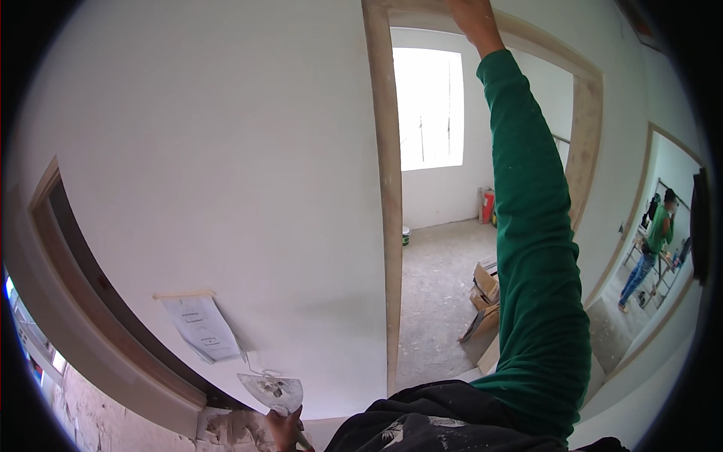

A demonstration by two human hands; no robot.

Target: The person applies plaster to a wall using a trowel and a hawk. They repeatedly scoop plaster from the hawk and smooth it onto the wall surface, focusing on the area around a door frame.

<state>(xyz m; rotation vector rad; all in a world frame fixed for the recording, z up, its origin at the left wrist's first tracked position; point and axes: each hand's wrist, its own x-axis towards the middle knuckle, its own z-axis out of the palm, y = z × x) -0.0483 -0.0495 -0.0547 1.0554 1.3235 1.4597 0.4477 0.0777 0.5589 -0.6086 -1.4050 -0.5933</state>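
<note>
We observe the left hand (285,431) clamped on the handle of a flat, plaster-smeared metal putty knife (273,392) low beside the white wall (226,166), while the right hand (473,21), grip state indeterminable, reaches the top of the bare wooden door frame (389,226).

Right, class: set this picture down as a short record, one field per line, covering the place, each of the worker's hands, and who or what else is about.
Place: unfinished room with a white wall and a bare door frame
Left hand: low by the wall, gripping a putty knife with a smeared blade
Right hand: raised on a green sleeve to the top of the door frame; what it holds cannot be told
On the wall: taped paper sheet
Beyond the doorway: window, cardboard boxes
Others: a person in green at far right
</note>
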